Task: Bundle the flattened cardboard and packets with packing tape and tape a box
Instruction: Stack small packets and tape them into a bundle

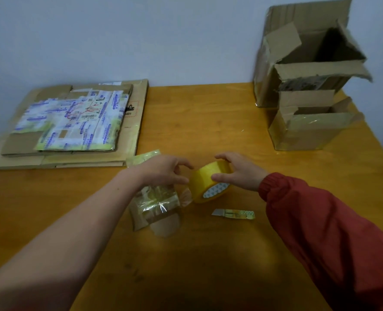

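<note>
My right hand (pixel 240 171) grips a yellow roll of packing tape (pixel 208 182), tilted just above the wooden table (pixel 208 122). My left hand (pixel 163 171) reaches to the roll's left edge, thumb and fingers spread close to the tape; whether it pinches the tape end is unclear. Flattened cardboard (pixel 132 140) lies at the back left with printed packets (pixel 73 122) stacked on it. Two opened boxes stand at the back right, a tall one (pixel 302 63) behind a smaller one (pixel 307 129).
A crumpled wad of used tape and cardboard scraps (pixel 157 207) lies under my left wrist. A small utility knife (pixel 233 213) with its blade out lies in front of the roll. The wall runs close behind the table.
</note>
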